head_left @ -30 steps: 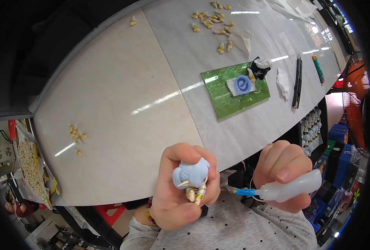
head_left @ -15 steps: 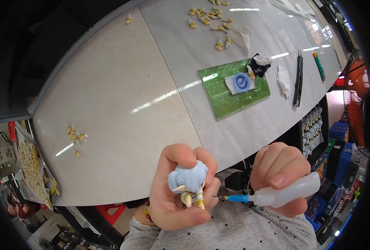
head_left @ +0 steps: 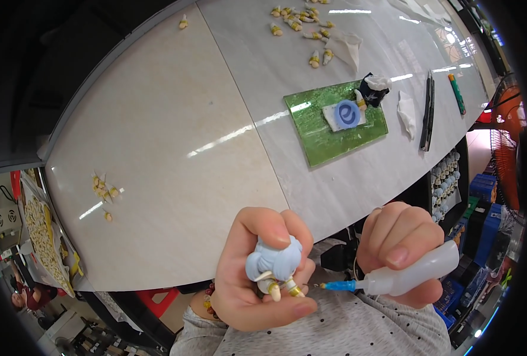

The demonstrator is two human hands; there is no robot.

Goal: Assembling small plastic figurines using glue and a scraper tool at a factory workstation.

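Cupped in my left hand [head_left: 239, 267] is a small figurine [head_left: 274, 261] with pale blue hair, pointed ears and white and gold arms. My thumb lies along its lower side and the index finger rests on its hair. My right hand [head_left: 397, 249] is wrapped round a white squeeze bottle [head_left: 414, 274] that ends in a blue dispensing tip [head_left: 339, 286] with a thin needle. The needle points left at the figurine, with a small gap between them. The figurine's face is mostly turned away from view.
A green glass plate [head_left: 311, 145] on the table bears a blue round cup [head_left: 347, 114]. Small white and gold parts [head_left: 104, 188] lie at left, more at the back. Black tweezers [head_left: 427, 113] and a green pen [head_left: 457, 94] lie right. A tray of figurine heads [head_left: 446, 184] stands beyond the table edge.
My left hand has turned the figurine slightly and shifted it a little right and down. The bottle stays nearly in place, its needle still apart from the figurine.
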